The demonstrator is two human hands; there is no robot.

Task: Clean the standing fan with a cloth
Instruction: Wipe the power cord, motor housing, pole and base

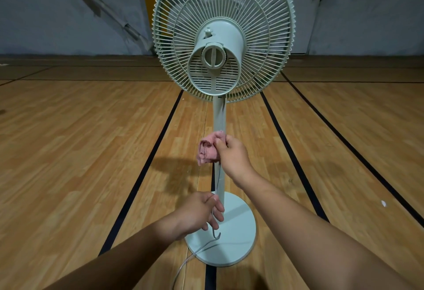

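**Supervisor:** Report the location of the unit.

**Operator:** I see the standing fan upright on the wooden floor with its rear side toward me. Its round base sits over a black floor line, well short of the floor's far edge at the wall.

**Supervisor:** Report the right hand.

**Operator:** My right hand grips the pink cloth, with the fingers curled and clamped on it. The cloth is bunched and pressed against the left side of the pole, roughly midway between the motor housing and the base.

**Supervisor:** Report the left hand.

**Operator:** My left hand is lower down, just above the base, with its fingers clamped round the power cord. The cord runs down the pole, passes through that hand, crosses the base and trails onto the floor toward me.
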